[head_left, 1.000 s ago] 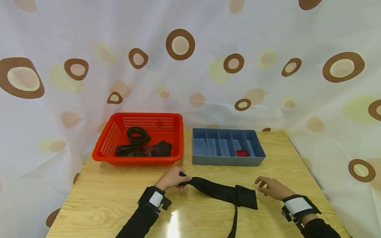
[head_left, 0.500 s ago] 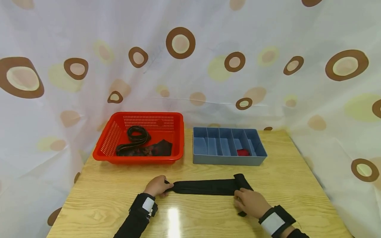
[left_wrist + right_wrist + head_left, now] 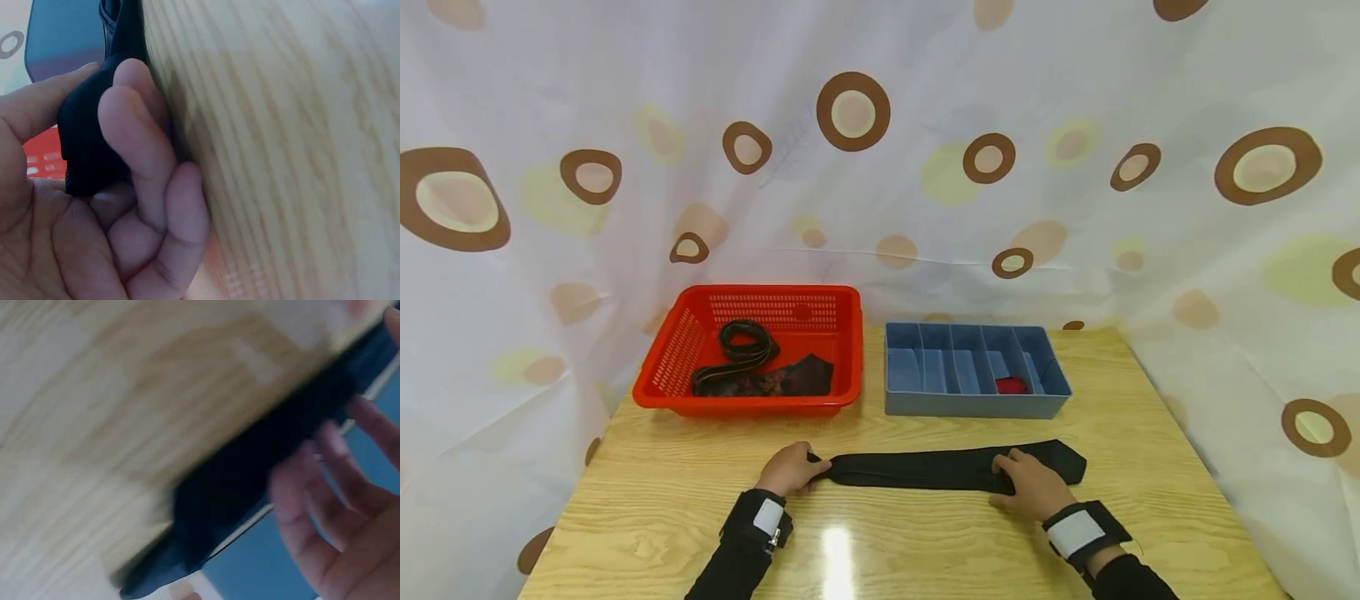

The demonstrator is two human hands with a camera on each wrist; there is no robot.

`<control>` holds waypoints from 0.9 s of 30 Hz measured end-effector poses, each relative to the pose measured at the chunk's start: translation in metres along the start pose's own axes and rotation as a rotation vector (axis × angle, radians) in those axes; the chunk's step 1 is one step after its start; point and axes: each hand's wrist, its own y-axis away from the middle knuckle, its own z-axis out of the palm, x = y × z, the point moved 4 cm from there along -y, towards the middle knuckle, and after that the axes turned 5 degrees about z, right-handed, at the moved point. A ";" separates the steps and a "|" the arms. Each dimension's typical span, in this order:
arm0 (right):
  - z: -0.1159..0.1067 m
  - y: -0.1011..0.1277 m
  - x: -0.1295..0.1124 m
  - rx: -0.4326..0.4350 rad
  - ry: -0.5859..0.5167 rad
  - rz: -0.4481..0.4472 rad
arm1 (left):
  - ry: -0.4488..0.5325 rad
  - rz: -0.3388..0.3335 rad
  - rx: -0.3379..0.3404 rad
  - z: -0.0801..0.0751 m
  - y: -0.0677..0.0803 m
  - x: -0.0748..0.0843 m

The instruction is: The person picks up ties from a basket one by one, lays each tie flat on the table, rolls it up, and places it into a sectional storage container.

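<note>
A black necktie [image 3: 940, 468] lies flat and stretched out sideways across the near part of the wooden tabletop [image 3: 647, 508], running between the person's two hands. The left hand [image 3: 790, 469] holds the tie's narrow end: in the left wrist view its fingers [image 3: 134, 134] are curled round a bunched bit of the black cloth, with the thumb on the other side, so this grip is clamped on the tie. The right hand [image 3: 1030, 485] rests on top of the tie close to its wide end, which sticks out a little beyond the hand toward the right; its fingers lie spread over the cloth, pressing it down rather than pinching it, and the blurred right wrist view shows the fingers [image 3: 331, 487] loosely extended beside the dark band. Both wrists carry black straps with a white patch. Behind the tie, at the back of the tabletop, a red plastic basket [image 3: 677, 350] stands on the left; inside it lie a coiled black belt [image 3: 745, 340] and a dark patterned tie [image 3: 775, 380]. Just beside it to the right stands a blue-grey divided tray [image 3: 970, 404], and a small red rolled item [image 3: 1010, 385] sits in one of its right-hand compartments
</note>
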 end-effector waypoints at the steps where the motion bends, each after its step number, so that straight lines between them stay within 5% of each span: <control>1: 0.002 -0.001 0.004 -0.001 -0.003 -0.001 | 0.007 -0.003 0.009 -0.001 0.000 -0.001; 8: -0.001 -0.009 0.056 0.004 -0.059 0.032 | 0.029 -0.016 0.057 -0.006 0.004 -0.002; 12: -0.008 -0.007 0.074 -0.073 -0.149 0.008 | -0.068 0.001 0.091 -0.011 0.007 -0.002; 15: -0.012 -0.006 0.082 -0.044 -0.171 0.013 | -0.146 0.022 0.123 -0.015 0.010 -0.004; 20: -0.006 -0.004 0.095 0.057 -0.173 0.055 | -0.166 0.220 0.138 -0.013 0.018 -0.003; 24: 0.003 0.002 0.086 0.151 -0.102 -0.090 | -0.270 0.415 0.207 -0.010 0.022 -0.002; 27: 0.004 0.005 0.070 0.286 0.082 -0.200 | -0.373 0.467 0.261 -0.010 0.020 -0.003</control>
